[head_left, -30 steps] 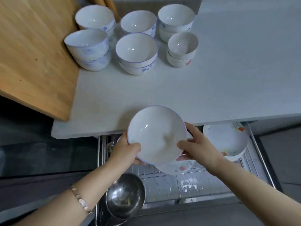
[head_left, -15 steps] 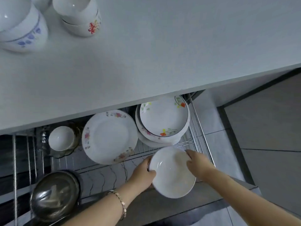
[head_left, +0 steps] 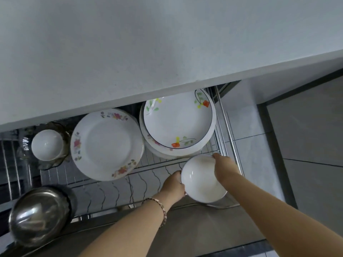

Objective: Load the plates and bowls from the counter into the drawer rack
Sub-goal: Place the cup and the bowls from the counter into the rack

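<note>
Both hands hold the white bowl (head_left: 201, 179) at the front right corner of the drawer rack (head_left: 148, 175). The left hand (head_left: 173, 184) closes its grip on the left rim and the right hand (head_left: 225, 168) on the far right rim. Their fingertips are mostly hidden. The surface (head_left: 130, 52) overhangs and cuts off the stacked plates (head_left: 178, 123) behind.

A pale grey counter (head_left: 148, 45) spans the top; grey floor tiles (head_left: 311, 130) lie at right.
</note>
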Available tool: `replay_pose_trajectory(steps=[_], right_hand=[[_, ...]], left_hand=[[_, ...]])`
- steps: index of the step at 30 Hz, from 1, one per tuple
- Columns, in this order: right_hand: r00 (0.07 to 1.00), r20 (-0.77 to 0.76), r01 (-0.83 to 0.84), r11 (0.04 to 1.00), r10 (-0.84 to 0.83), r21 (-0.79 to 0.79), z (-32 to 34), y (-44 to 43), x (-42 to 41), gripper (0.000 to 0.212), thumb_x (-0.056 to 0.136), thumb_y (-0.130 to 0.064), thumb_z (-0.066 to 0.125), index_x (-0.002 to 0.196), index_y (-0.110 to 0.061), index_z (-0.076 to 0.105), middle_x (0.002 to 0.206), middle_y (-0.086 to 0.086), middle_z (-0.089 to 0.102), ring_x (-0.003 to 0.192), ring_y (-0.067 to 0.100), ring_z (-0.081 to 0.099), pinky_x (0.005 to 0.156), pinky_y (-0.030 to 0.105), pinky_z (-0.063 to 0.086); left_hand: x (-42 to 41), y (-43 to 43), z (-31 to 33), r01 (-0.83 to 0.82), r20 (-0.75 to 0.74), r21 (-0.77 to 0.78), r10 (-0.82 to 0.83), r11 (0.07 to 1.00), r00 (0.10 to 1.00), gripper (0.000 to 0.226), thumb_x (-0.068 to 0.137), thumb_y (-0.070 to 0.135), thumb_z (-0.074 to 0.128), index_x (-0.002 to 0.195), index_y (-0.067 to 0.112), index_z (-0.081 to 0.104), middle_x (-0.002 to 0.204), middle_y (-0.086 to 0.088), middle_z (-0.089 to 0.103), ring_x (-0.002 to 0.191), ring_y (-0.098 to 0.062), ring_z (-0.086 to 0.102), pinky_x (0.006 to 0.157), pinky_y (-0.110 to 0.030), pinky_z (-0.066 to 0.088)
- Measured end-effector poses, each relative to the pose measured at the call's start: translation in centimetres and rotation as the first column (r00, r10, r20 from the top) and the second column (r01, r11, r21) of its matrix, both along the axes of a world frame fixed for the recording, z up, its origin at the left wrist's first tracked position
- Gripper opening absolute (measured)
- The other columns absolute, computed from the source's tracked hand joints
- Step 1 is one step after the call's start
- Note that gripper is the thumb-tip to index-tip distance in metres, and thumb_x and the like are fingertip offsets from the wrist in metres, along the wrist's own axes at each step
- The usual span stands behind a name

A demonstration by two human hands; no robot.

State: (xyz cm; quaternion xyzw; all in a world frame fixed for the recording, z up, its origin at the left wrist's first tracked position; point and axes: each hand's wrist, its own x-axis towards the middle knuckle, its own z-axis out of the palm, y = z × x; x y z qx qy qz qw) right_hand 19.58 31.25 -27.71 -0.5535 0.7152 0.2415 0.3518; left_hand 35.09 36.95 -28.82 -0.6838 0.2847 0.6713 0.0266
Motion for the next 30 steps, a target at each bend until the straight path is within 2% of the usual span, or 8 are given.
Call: replay_pose_trajectory(steps=[5,9,13,16,20,23,26,30], right_hand=[[1.000,-0.010,0.002,1.000,-0.002,-0.030,0.1,0.4,0.3,0.041,0.087,0.007,0.039,0.125,-0.004,0.045,0.127,0.015,0.049,0.110,0.034,0.057,0.090,0.037,0.046],[0.966,0.033,-0.243,0.945,0.256,-0.220,0.2,1.0,-0.2,0.051,0.085,0.005,0.040,0.133,-0.011,0.043,0.132,0.009,0.049,0.119,0.027,0.049,0.094,0.033,0.044],[0.948,-0.019,-0.317,0.940,0.317,-0.124,0.6,-0.5,0.0,0.039,0.083,0.008,0.044,0.117,-0.008,0.054,0.117,0.011,0.058,0.105,0.028,0.059,0.081,0.031,0.047],[0.935,-0.045,-0.356,0.931,0.353,-0.082,1.0,-0.9,0.3,0.032,0.083,0.007,0.048,0.111,-0.006,0.057,0.112,0.012,0.058,0.100,0.029,0.062,0.077,0.032,0.048],[0.927,-0.059,-0.372,0.927,0.369,-0.045,1.6,-0.5,0.2,0.038,0.087,0.005,0.045,0.124,-0.005,0.047,0.123,0.012,0.053,0.109,0.028,0.059,0.086,0.033,0.049],[0.887,-0.078,-0.458,0.889,0.456,-0.013,3.4,-0.5,0.3,0.047,0.088,0.002,0.048,0.133,-0.002,0.037,0.130,0.013,0.048,0.118,0.026,0.053,0.093,0.032,0.047],[0.856,-0.064,-0.512,0.858,0.514,0.037,6.8,-1.3,1.2,0.038,0.088,-0.004,0.048,0.126,-0.007,0.047,0.127,0.009,0.052,0.117,0.025,0.053,0.094,0.033,0.047],[0.834,0.172,-0.544,0.834,0.524,0.096,13.2,-2.9,3.9,0.038,0.094,-0.026,0.045,0.131,-0.019,0.047,0.137,0.007,0.051,0.125,0.026,0.050,0.101,0.036,0.041]], left_hand=[[-0.1,0.5,0.4,0.007,0.027,-0.022,-0.006,1.000,1.000,0.055,0.093,0.014,0.043,0.145,0.028,0.029,0.121,-0.012,0.060,0.109,-0.026,0.060,0.093,-0.040,0.054],[-1.1,0.3,0.7,-0.014,0.024,-0.080,0.016,0.997,1.000,0.055,0.094,0.015,0.041,0.143,0.035,0.028,0.128,-0.007,0.056,0.114,-0.027,0.057,0.096,-0.041,0.052],[-2.0,0.0,0.7,0.021,0.041,-0.084,-0.017,0.996,0.999,0.057,0.090,0.004,0.035,0.139,0.033,0.033,0.127,-0.009,0.056,0.114,-0.029,0.056,0.097,-0.045,0.050],[-2.3,-0.5,0.9,0.106,0.036,-0.052,-0.104,0.993,0.994,0.065,0.089,0.003,0.034,0.144,0.036,0.022,0.135,-0.007,0.050,0.118,-0.029,0.051,0.099,-0.045,0.049],[-2.0,-1.1,1.6,0.248,0.003,0.019,-0.249,0.968,0.969,0.070,0.092,0.009,0.034,0.150,0.033,0.003,0.145,-0.008,0.042,0.123,-0.030,0.049,0.104,-0.041,0.044],[-1.1,-1.4,3.3,0.303,0.047,0.007,-0.303,0.953,0.952,0.053,0.095,0.020,0.036,0.146,0.018,0.020,0.140,-0.011,0.046,0.116,-0.025,0.051,0.093,-0.033,0.043],[1.7,-2.0,6.3,0.311,0.099,-0.106,-0.301,0.944,0.948,0.038,0.096,0.021,0.036,0.132,0.013,0.045,0.135,-0.008,0.052,0.106,-0.016,0.050,0.087,-0.024,0.038],[7.6,-3.0,11.7,0.259,0.151,-0.250,-0.227,0.933,0.962,0.032,0.097,0.022,0.038,0.125,0.019,0.054,0.126,-0.001,0.058,0.100,-0.011,0.053,0.084,-0.022,0.042]])
